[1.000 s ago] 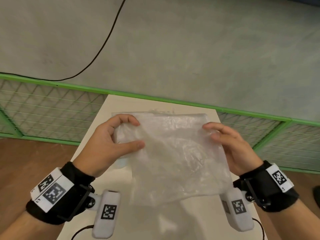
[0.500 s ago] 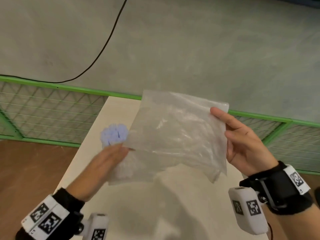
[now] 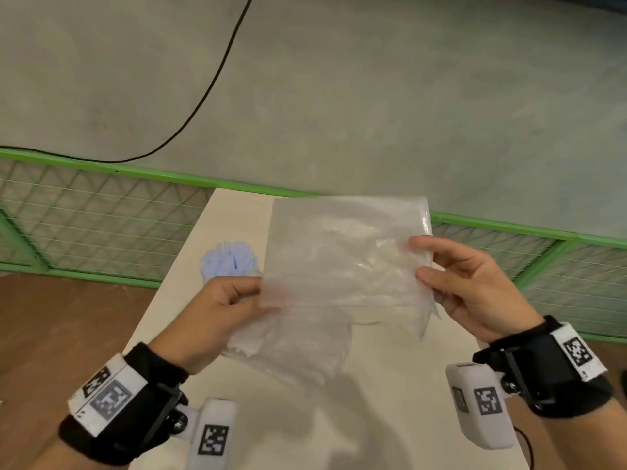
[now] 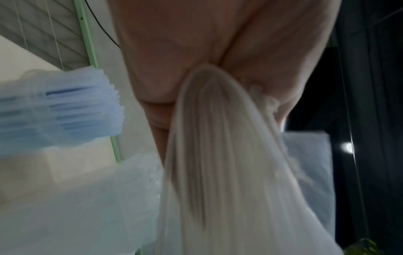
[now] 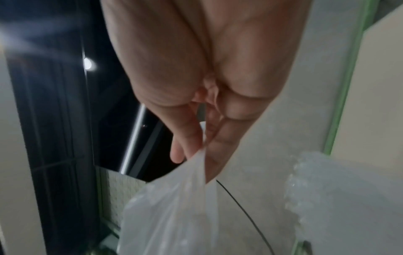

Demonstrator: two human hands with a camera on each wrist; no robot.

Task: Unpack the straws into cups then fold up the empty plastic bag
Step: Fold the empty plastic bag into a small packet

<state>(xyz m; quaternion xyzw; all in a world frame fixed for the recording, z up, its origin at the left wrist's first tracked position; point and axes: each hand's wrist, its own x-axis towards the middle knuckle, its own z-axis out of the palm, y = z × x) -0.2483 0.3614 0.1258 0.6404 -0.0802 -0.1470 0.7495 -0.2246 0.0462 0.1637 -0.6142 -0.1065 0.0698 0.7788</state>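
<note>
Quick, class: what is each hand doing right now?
Left hand: grips the left edge of the plastic bag.
Right hand: pinches the bag's right edge between thumb and fingers.

Head view: looks forward and down over the tabletop (image 3: pixel 237 395), toward the green fence (image 3: pixel 142 173). Wrist views: each looks along its palm, very close and blurred. All three share the plastic bag (image 3: pixel 342 266); head and left wrist also share the straws (image 3: pixel 229 259).
</note>
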